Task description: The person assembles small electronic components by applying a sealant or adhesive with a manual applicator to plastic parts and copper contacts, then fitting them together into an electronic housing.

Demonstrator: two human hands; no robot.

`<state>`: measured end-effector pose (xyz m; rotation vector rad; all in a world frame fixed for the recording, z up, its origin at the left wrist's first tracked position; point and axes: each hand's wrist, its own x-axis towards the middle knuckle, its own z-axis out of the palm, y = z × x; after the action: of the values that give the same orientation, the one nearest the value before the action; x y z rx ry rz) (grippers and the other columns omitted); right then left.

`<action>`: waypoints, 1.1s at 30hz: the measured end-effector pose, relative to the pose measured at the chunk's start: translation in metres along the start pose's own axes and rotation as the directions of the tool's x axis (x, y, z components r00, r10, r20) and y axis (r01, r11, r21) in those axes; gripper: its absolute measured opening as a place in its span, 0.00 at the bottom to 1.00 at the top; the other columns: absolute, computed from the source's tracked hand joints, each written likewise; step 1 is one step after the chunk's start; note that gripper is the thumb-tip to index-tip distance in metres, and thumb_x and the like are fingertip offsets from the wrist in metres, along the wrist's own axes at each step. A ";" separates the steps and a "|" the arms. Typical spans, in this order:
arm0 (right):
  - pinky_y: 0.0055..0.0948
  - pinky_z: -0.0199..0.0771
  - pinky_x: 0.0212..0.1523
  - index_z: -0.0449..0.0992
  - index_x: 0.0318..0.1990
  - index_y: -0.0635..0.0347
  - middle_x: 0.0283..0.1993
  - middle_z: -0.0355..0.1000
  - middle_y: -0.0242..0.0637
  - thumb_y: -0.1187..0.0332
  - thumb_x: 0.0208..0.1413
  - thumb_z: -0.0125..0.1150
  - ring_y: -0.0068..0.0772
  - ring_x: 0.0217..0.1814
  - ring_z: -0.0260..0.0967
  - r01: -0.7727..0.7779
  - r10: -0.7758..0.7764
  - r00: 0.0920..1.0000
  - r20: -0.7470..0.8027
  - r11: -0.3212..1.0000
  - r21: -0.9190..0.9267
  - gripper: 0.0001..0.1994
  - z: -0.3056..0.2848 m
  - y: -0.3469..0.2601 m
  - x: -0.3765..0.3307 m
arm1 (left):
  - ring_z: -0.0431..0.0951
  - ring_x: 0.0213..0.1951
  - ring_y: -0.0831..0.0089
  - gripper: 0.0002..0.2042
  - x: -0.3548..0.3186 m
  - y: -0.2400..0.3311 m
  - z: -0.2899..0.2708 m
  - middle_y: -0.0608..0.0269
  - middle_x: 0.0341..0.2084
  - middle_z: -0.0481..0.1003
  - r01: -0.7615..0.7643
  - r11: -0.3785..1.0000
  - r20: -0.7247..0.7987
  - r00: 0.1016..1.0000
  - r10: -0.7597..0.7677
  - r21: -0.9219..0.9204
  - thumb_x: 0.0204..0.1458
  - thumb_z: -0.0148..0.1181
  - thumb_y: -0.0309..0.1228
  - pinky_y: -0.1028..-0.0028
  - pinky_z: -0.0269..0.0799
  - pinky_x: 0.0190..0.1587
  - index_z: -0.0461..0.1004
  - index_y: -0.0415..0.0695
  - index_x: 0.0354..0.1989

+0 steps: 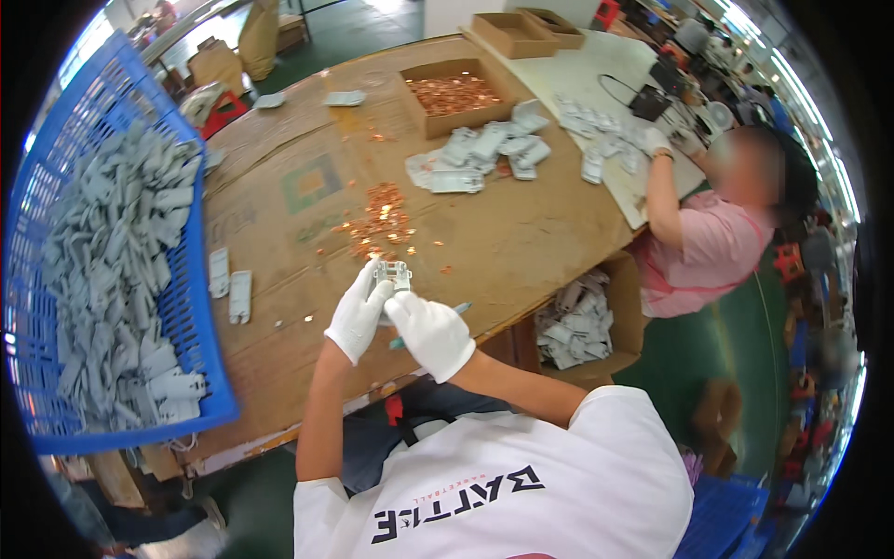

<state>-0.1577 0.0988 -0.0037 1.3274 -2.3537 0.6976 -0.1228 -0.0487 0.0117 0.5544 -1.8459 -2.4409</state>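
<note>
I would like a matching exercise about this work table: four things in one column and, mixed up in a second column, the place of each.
Things:
1. grey plastic part
2. small copper pieces
3. blue basket
4. teal tool

Places:
A. at the person's left, full of grey parts
B. loose on the cardboard, beyond the hands
C. held between both gloved hands (left hand, right hand)
D. on the table edge, just right of the right hand

Pairs: 1-C, 2-B, 3-A, 4-D
</note>
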 end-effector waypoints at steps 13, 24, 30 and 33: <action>0.37 0.76 0.33 0.74 0.40 0.49 0.39 0.71 0.33 0.71 0.49 0.57 0.40 0.37 0.74 -0.364 0.322 0.931 -0.171 0.786 -0.500 0.10 -0.040 0.269 0.037 | 0.72 0.49 0.55 0.22 0.047 0.021 -0.224 0.54 0.51 0.69 0.429 -0.042 -0.348 0.783 0.515 0.902 0.45 0.62 0.25 0.63 0.71 0.50 0.71 0.54 0.51; 0.41 0.74 0.44 0.77 0.38 0.50 0.41 0.75 0.39 0.65 0.50 0.63 0.46 0.43 0.74 -0.438 0.375 0.731 0.571 0.899 -0.030 0.08 0.006 0.143 0.072 | 0.73 0.46 0.55 0.31 0.091 0.053 -0.286 0.44 0.44 0.70 0.506 0.354 -0.594 0.777 0.207 0.786 0.45 0.64 0.39 0.65 0.71 0.46 0.62 0.39 0.57; 0.39 0.74 0.44 0.78 0.38 0.54 0.39 0.76 0.42 0.71 0.47 0.63 0.46 0.42 0.74 -0.368 0.386 0.734 0.559 0.918 -0.152 0.09 0.003 0.134 0.071 | 0.77 0.46 0.57 0.20 0.057 0.103 -0.222 0.48 0.45 0.75 0.415 -0.381 -0.404 0.908 0.114 0.826 0.43 0.67 0.38 0.65 0.73 0.51 0.77 0.40 0.43; 0.39 0.74 0.45 0.79 0.37 0.53 0.39 0.76 0.41 0.70 0.46 0.64 0.46 0.43 0.74 -0.412 0.372 0.765 0.527 0.910 -0.044 0.08 0.008 0.141 0.063 | 0.78 0.46 0.57 0.21 0.052 0.100 -0.227 0.52 0.45 0.77 0.428 -0.393 -0.453 0.891 0.031 0.814 0.43 0.67 0.41 0.65 0.75 0.49 0.78 0.43 0.43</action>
<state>-0.3112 0.1126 -0.0122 1.1669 -3.1443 0.5858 -0.1224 -0.3011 0.0395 1.1886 -3.3217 0.3147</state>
